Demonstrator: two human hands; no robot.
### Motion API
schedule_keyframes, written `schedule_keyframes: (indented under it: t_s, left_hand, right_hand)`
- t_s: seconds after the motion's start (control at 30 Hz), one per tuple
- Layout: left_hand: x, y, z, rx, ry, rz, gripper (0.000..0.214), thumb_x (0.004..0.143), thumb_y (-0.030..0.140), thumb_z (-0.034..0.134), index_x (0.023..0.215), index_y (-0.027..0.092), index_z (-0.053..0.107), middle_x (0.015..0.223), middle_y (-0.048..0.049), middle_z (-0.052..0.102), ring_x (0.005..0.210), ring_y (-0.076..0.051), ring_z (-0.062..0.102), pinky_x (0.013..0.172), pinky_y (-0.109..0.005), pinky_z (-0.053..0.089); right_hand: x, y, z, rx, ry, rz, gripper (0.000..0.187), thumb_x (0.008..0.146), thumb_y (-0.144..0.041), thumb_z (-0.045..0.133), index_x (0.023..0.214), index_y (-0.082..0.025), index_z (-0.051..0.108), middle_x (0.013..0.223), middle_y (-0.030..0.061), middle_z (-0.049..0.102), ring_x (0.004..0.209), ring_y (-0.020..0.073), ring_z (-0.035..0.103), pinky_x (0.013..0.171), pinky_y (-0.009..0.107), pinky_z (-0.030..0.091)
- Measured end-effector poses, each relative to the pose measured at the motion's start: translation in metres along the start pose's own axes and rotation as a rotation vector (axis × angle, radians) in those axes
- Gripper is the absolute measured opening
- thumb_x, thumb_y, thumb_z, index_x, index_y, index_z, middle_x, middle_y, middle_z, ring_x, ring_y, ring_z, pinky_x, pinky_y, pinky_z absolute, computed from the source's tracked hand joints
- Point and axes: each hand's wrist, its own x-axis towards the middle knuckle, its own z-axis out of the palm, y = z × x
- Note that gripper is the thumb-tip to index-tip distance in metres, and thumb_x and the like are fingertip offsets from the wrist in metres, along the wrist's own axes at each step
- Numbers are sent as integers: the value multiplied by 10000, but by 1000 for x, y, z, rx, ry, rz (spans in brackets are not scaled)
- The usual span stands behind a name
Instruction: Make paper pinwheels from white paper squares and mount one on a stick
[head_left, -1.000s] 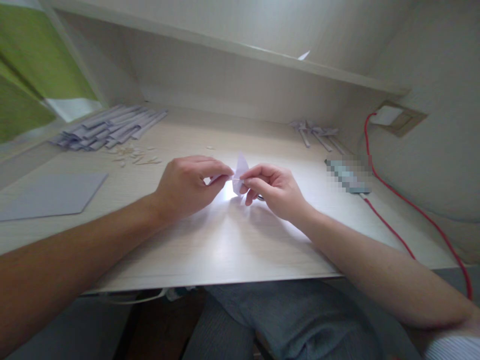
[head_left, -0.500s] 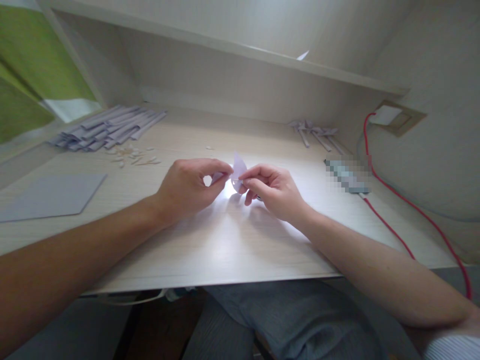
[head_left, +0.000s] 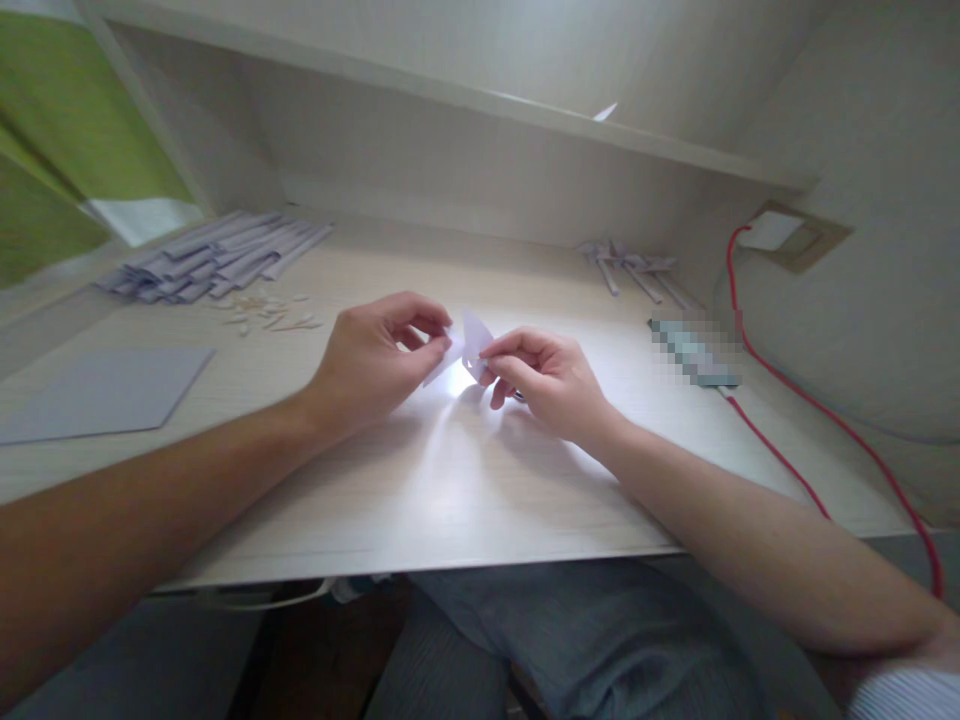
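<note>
Light wood desk point(head_left: 360, 530) under a shelf point(head_left: 450, 90), green curtain point(head_left: 75, 110) far L. Flat sheet point(head_left: 112, 392) nr L side; behind it, pile of paper tubes point(head_left: 217, 255), w/ small white bits point(head_left: 266, 312) just beside. L hand point(head_left: 367, 355) mid-desk: thumb & fingers curled, tips slightly apart at L side of folded white paper point(head_left: 475, 338); can't tell if they grip it. Paper's btwn both hands, over desk. R hand point(head_left: 555, 385): thumb & forefinger pinched on paper's R side. Back R, paper pinwheels point(head_left: 634, 262). Then phone point(head_left: 694, 350), screen blurred, w/ red cable point(head_left: 780, 459); white plug point(head_left: 776, 230) on wall far R.
</note>
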Motion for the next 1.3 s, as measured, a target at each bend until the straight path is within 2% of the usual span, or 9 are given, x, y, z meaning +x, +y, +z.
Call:
schedule_keyframes:
  t_s: [0.17, 0.27, 0.5, 0.7, 0.83, 1.13, 1.3]
  left_hand:
    - [3, 3, -3, 49, 98, -41, 219, 781, 231, 785, 999, 219, 778, 729, 18, 693, 609, -123, 593, 583, -256, 464]
    - [4, 4, -5, 79, 110, -55, 262, 770, 225, 787, 1032, 229, 781, 671, 36, 629, 582, -117, 536, 564, -260, 423]
    - [5, 3, -4, 72, 78, -75, 83, 816, 269, 747, 875, 228, 788, 588, 40, 588, 522, -112, 483, 490, -258, 341]
    - [-3, 4, -4, 124, -8, 53, 112, 862, 262, 690, 888, 256, 799, 716, 22, 733, 574, -120, 577, 536, -246, 420]
    - [-6, 4, -5, 231, -37, 135, 146, 896, 267, 662, 904, 277, 807, 826, 15, 793, 646, -132, 650, 598, -251, 466]
    - [-7, 6, -4, 428, -20, 210, 173, 923, 289, 651, 965, 300, 818, 863, 4, 816, 618, -147, 665, 634, -287, 473]
    - [-6, 4, -2, 314, -44, 143, 159, 894, 270, 677, 969, 284, 815, 815, 15, 806, 612, -142, 680, 642, -271, 506]
  right_hand:
    - [1, 0, -1, 25, 6, 31, 97, 828, -233, 701, 888, -158, 716, 724, 8, 753, 528, 126, 681, 513, 249, 554]
    - [1, 0, -1, 21, 8, 39, 103, 825, -239, 704, 888, -159, 714, 722, 9, 752, 530, 126, 681, 514, 247, 554]
    - [0, 0, -1, -2, 0, 36, 96, 831, -231, 695, 885, -156, 719, 718, 10, 750, 537, 124, 682, 519, 238, 548]
    - [2, -3, -2, 28, 22, 90, 109, 813, -254, 721, 874, -163, 719, 718, 11, 758, 522, 126, 683, 508, 242, 558]
    - [2, -1, -2, 30, 29, 65, 108, 824, -253, 725, 883, -162, 719, 730, 10, 760, 524, 124, 685, 504, 238, 550]
    - [0, 0, -1, 11, 25, 15, 103, 839, -250, 719, 893, -161, 719, 741, 9, 753, 541, 122, 685, 507, 232, 549]
    - [0, 1, -1, -1, 32, 18, 107, 851, -256, 714, 902, -162, 720, 753, 15, 759, 543, 124, 686, 510, 236, 545]
